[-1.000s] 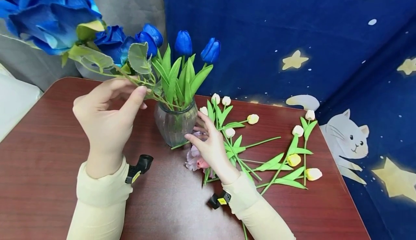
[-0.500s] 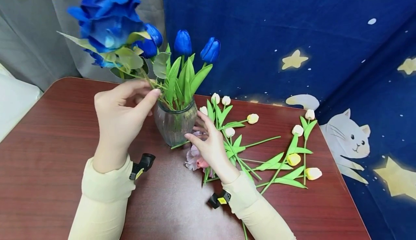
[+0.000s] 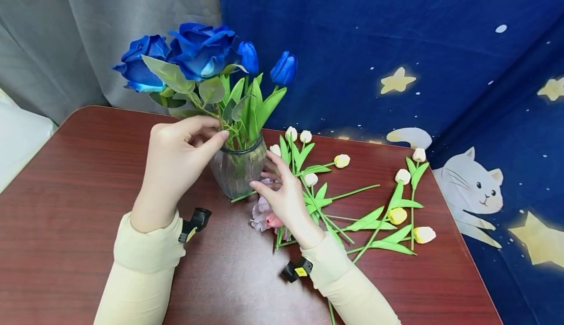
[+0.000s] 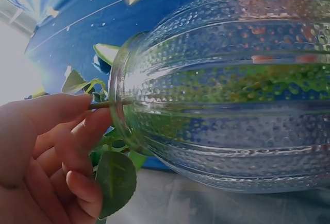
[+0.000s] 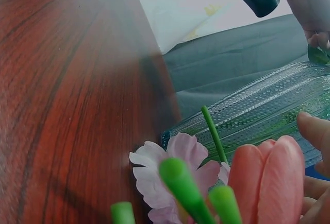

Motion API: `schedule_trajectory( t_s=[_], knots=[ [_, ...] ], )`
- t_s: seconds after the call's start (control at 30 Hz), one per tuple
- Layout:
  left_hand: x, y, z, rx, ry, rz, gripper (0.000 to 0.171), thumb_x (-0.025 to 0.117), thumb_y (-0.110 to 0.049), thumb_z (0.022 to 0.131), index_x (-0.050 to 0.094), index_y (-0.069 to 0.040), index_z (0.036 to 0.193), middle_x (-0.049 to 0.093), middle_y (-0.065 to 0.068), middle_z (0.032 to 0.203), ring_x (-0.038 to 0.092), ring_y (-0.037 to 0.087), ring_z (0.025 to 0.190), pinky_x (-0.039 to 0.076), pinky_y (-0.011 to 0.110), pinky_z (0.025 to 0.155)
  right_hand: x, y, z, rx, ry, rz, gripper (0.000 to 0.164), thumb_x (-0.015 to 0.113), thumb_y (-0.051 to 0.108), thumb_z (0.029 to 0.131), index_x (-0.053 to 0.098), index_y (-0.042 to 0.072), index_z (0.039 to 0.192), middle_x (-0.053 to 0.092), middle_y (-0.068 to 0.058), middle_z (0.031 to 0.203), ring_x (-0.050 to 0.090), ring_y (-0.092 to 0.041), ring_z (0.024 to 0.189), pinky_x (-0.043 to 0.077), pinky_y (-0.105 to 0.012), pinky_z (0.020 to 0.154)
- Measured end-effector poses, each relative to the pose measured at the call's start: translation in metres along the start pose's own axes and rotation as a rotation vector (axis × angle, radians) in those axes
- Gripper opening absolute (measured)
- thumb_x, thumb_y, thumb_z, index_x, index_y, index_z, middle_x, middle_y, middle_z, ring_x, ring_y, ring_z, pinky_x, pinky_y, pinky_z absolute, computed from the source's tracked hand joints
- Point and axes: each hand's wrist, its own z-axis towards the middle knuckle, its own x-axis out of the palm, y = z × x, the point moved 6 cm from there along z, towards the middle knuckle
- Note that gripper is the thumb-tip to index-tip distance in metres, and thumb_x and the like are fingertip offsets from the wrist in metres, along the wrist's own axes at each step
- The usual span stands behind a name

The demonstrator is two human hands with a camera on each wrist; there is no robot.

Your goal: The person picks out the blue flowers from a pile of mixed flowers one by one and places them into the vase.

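Observation:
My left hand [image 3: 178, 156] pinches the thin stem [image 4: 100, 105] of a blue rose [image 3: 202, 51] between thumb and fingers at the vase's mouth. A second blue rose [image 3: 143, 63] leans out to the left; which stem belongs to which bloom is partly hidden by leaves. The ribbed clear glass vase [image 3: 238, 173] stands upright with blue tulips [image 3: 284, 68] and green leaves in it. In the left wrist view the pinched stem enters the vase's rim [image 4: 119, 98]. Against the vase's right side rests my right hand [image 3: 285, 197], its fingers extended along the glass.
White and yellow tulips [image 3: 398, 216] lie scattered across the right of the brown table [image 3: 66, 207]. A pale purple flower [image 5: 160, 175] and a pink tulip [image 5: 268, 183] lie beneath the right hand. Grey and starry blue curtains [image 3: 335, 46] hang behind the table.
My left hand has moved right and slightly down with the rose stem. The blooms have swung from the upper left to above the vase, becoming more upright. The right hand has stayed put.

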Motion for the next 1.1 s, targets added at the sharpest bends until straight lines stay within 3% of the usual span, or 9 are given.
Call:
schedule_trajectory(
  t_s=[0.23, 0.4, 0.6, 0.9, 1.1],
  knots=[
    [0.004, 0.001, -0.001, 0.017, 0.049, 0.05, 0.013, 0.077, -0.001, 0.078, 0.074, -0.001, 0.091, 0.07, 0.004, 0.071, 0.042, 0.01, 0.05, 0.029, 0.018, 0.047, -0.001, 0.01, -0.001, 0.012, 0.006, 0.0, 0.067, 0.074, 0.011, 0.085, 0.041, 0.016, 0.144, 0.058, -0.013, 0.127, 0.062, -0.022, 0.105, 0.051, -0.045, 0.087],
    [0.008, 0.003, -0.001, -0.01, 0.093, 0.085, 0.012, 0.076, -0.005, 0.079, 0.075, -0.003, 0.091, 0.069, 0.001, 0.071, 0.042, 0.01, 0.049, 0.028, 0.02, 0.046, 0.0, 0.0, -0.001, 0.004, 0.001, -0.02, 0.069, 0.074, 0.013, 0.085, 0.04, 0.018, 0.144, 0.058, -0.011, 0.127, 0.062, -0.018, 0.103, 0.052, -0.04, 0.085],
    [0.011, 0.002, -0.002, -0.009, 0.127, 0.11, 0.005, 0.074, -0.008, 0.081, 0.076, -0.006, 0.085, 0.067, -0.001, 0.068, 0.045, 0.009, 0.052, 0.033, 0.024, 0.049, 0.0, 0.001, 0.0, -0.009, -0.004, -0.029, 0.068, 0.074, 0.012, 0.085, 0.041, 0.017, 0.144, 0.059, -0.012, 0.126, 0.063, -0.019, 0.102, 0.053, -0.035, 0.083],
    [0.017, 0.005, -0.003, -0.047, 0.21, 0.13, 0.007, 0.07, -0.011, 0.082, 0.077, -0.012, 0.08, 0.067, -0.002, 0.068, 0.052, 0.009, 0.055, 0.041, 0.032, 0.05, 0.001, 0.001, 0.0, 0.001, 0.006, 0.0, 0.072, 0.074, 0.008, 0.084, 0.038, 0.012, 0.146, 0.055, -0.019, 0.13, 0.062, -0.028, 0.106, 0.052, -0.043, 0.085],
    [0.017, 0.005, -0.004, -0.058, 0.231, 0.142, 0.007, 0.07, -0.012, 0.083, 0.077, -0.011, 0.081, 0.068, -0.001, 0.069, 0.054, 0.011, 0.058, 0.042, 0.033, 0.051, 0.0, 0.001, 0.0, 0.002, 0.004, -0.011, 0.071, 0.074, 0.009, 0.084, 0.039, 0.014, 0.145, 0.056, -0.016, 0.13, 0.062, -0.025, 0.105, 0.053, -0.039, 0.084]
  ],
)
